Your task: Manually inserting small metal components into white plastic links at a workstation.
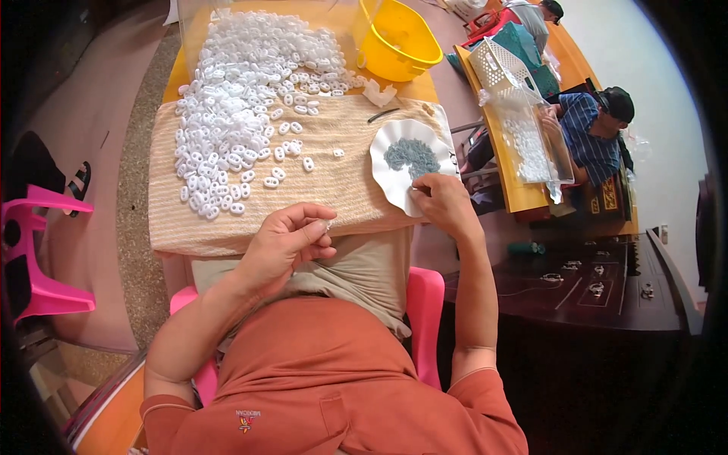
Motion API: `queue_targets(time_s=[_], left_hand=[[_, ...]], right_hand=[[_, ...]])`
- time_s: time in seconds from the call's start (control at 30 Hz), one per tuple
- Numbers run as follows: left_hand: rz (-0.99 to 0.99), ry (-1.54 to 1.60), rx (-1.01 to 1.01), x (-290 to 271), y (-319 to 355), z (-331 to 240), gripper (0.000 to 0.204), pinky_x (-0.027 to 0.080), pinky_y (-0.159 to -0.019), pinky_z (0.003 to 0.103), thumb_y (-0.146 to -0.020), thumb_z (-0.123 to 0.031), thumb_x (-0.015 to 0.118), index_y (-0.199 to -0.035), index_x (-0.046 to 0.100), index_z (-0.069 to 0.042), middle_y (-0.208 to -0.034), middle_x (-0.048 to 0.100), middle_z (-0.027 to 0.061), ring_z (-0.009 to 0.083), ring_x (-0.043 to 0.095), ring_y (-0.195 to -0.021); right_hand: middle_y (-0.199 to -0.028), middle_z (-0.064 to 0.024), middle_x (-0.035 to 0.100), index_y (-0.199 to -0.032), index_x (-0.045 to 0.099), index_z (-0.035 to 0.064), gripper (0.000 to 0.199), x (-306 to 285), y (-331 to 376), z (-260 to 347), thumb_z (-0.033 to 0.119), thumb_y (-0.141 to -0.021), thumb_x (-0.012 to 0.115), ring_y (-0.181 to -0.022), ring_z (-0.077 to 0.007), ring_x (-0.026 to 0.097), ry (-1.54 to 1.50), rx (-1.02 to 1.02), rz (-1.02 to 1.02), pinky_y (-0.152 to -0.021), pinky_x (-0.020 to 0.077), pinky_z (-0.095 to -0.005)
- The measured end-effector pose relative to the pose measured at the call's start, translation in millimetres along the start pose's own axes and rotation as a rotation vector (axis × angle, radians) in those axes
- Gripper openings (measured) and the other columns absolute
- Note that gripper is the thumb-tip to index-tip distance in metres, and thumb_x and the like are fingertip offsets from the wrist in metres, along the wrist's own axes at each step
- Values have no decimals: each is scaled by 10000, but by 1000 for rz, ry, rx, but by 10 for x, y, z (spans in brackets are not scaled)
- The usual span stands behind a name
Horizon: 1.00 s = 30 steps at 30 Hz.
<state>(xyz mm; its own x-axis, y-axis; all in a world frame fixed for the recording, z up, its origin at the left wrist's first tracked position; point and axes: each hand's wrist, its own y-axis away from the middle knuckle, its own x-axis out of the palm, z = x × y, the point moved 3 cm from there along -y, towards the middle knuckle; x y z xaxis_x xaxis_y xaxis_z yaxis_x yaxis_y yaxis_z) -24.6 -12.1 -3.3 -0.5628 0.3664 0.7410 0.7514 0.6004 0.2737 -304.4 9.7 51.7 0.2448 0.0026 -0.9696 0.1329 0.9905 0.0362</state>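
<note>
My left hand (287, 244) is raised before the near edge of the striped towel (341, 189), thumb and fingers pinched on a small whitish clear piece (329, 224). My right hand (446, 203) reaches over the near right side of a white wavy-rimmed plate (385, 179). Its fingertips are pressed together; whatever is between them is hidden. A heap of tiny grey-blue pieces (409, 155) lies on that plate. Left of it, a big pile of white oval plastic pieces with two holes (227, 144) spreads over the towel. One small white piece (338, 152) lies apart from the pile.
Behind the pile stand a clear bin (196, 38) and a yellow tub (402, 45). A dark thin stick (383, 115) and a crumpled whitish scrap (378, 93) lie near the plate. At right, another person (591, 136) works at a table with a white basket (500, 64).
</note>
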Motion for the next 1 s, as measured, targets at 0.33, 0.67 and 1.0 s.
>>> queue_targets(time_s=[0.33,0.67,1.0], left_hand=[[-25,-14,0,-18,8,6,176,574,-748,274,-961,-104,549,-1123,555,-35,-872,604,35,122,633,-799],[-56,-27,-4,-28,-2,17,166,575,-735,272,-950,-92,560,-1102,565,-23,-874,605,28,123,634,-794],[-65,-42,-4,-34,-6,32,164,576,-716,271,-942,-93,572,-1094,572,-31,-877,604,22,107,623,-779]], right_hand=[[-832,-183,666,-872,694,18,156,51,-73,40,121,-783,618,-811,-348,647,-21,-35,32,-745,503,-400],[-839,-185,655,-842,675,-11,127,38,-80,37,88,-764,656,-813,-351,637,-6,-108,-59,-740,499,-398],[-829,-185,645,-815,667,-11,131,91,-128,2,92,-816,586,-804,-372,623,62,-184,-1,-744,489,-427]])
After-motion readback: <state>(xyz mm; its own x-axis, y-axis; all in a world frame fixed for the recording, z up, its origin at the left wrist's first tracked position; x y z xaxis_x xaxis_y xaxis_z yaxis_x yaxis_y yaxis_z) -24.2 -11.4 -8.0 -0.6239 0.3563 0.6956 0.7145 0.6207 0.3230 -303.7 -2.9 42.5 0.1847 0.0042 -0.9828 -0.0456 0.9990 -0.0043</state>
